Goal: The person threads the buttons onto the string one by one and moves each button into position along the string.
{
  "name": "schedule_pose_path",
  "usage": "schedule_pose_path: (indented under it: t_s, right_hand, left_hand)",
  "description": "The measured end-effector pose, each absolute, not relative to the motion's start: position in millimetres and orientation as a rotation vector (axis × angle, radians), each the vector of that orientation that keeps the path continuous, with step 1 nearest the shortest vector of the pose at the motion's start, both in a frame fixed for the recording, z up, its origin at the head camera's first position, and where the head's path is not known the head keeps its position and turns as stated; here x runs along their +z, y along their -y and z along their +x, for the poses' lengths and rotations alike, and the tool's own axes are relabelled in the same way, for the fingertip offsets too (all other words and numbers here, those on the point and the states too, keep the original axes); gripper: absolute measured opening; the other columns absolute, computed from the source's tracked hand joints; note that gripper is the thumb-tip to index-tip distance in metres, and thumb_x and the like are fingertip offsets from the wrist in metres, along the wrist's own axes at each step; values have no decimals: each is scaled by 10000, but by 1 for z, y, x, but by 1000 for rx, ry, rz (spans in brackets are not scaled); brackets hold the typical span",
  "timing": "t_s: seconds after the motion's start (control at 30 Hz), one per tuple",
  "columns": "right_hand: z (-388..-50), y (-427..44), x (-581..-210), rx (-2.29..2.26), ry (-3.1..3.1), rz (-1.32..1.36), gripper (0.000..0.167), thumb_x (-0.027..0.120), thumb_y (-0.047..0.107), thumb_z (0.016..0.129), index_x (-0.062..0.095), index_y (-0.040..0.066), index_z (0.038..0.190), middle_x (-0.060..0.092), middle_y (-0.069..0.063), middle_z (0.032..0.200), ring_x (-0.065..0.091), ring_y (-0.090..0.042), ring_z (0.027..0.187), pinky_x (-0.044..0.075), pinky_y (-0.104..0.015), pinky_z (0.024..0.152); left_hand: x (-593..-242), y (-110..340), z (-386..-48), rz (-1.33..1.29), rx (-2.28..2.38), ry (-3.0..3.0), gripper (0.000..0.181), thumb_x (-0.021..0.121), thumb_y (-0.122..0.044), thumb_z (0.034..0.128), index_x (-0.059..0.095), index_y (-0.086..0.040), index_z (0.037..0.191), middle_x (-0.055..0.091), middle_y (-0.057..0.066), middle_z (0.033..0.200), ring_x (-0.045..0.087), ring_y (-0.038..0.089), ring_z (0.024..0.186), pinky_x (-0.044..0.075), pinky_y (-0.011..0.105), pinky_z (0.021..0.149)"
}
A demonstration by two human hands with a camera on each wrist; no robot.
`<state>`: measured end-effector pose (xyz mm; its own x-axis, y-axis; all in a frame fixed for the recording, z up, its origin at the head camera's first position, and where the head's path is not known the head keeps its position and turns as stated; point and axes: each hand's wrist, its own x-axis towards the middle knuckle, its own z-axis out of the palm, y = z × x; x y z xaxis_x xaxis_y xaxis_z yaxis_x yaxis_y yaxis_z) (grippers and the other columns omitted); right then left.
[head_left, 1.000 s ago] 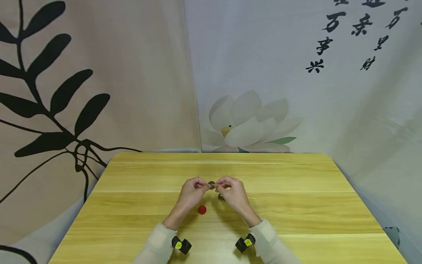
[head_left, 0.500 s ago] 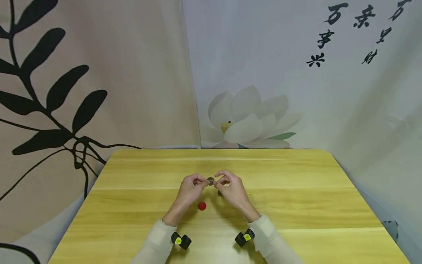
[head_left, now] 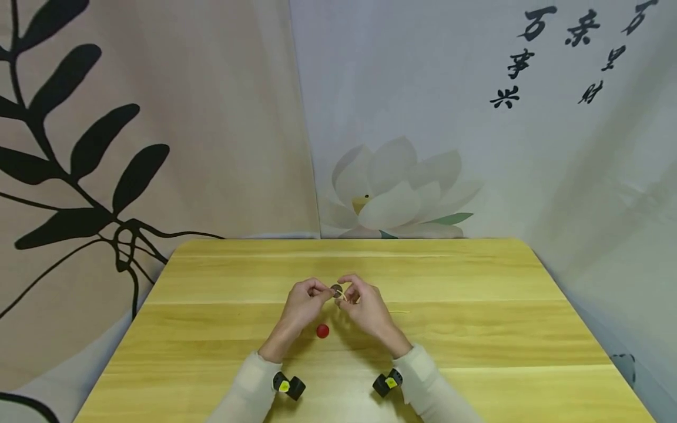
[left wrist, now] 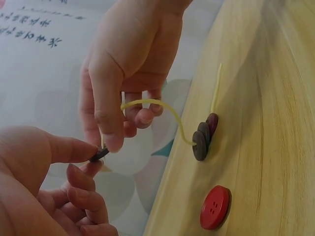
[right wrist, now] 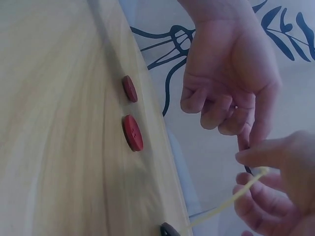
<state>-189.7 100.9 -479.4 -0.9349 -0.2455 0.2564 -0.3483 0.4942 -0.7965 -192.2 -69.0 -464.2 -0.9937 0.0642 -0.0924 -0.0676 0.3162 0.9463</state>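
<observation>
Above the wooden worktop [head_left: 476,335], the left hand [head_left: 305,304] pinches a dark button [left wrist: 100,154] by its edge, close beside the right hand [head_left: 367,306], which pinches yellow cord [left wrist: 150,101].

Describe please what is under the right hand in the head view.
A yellow string shows past the right hand, on the table; the threaded buttons, visible from the left wrist, are covered.

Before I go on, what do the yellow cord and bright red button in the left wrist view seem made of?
Yellow cord: perhaps textile, matte, since it curves softly; fibre unclear. Bright red button: probably plastic with a satin finish, judging by its even colour and smooth rim.
</observation>
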Motion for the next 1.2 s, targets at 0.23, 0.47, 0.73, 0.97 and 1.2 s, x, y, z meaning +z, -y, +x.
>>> schedule_pose_path:
  t_s: [0.23, 0.47, 0.73, 0.97, 1.2]
  right_hand:
    - [-188, -98, -481, 1380, 2613, 504, 299, 771, 65, 846, 649, 98, 1116, 606, 64, 735, 552, -61, 660, 469, -221, 589]
    - [-188, -96, -481, 1353, 2619, 481, 290, 775, 88, 843, 658, 91, 1108, 614, 69, 741, 549, -61, 666, 461, -215, 585]
    - [-188, -100, -480, 1434, 2561, 482, 270, 766, 115, 852, 672, 105, 1105, 645, 90, 753, 558, -70, 694, 461, -224, 623]
    - [-188, -106, -481, 1616, 2533, 506, 254, 712, 133, 885, 664, 125, 1134, 706, 74, 812, 609, -123, 795, 494, -364, 762]
    - [-189, -108, -481, 1718, 2546, 529, 288, 670, 104, 907, 636, 53, 1189, 735, 13, 883, 646, -177, 881, 512, -480, 848]
  left_hand:
    - [-464, 67, -190, 17, 1776, -2459, 112, 682, -151, 914, 681, -57, 853, 568, 21, 727, 453, 142, 624, 354, 244, 533]
    - [-461, 68, -189, 27, 1759, -2475, 119, 691, -164, 919, 692, -61, 860, 626, 143, 808, 466, 150, 644, 361, 248, 544]
    - [-458, 73, -188, -8, 1762, -2501, 164, 675, -238, 942, 726, -83, 955, 575, 17, 766, 471, 148, 642, 375, 261, 540]
    - [-459, 77, -187, -9, 1791, -2438, 185, 669, -268, 951, 728, -107, 1023, 563, 29, 761, 442, 136, 590, 335, 237, 488]
    - [-461, 78, -185, 41, 1808, -2397, 249, 660, -274, 959, 719, -63, 1079, 560, 24, 769, 425, 127, 579, 319, 227, 471]
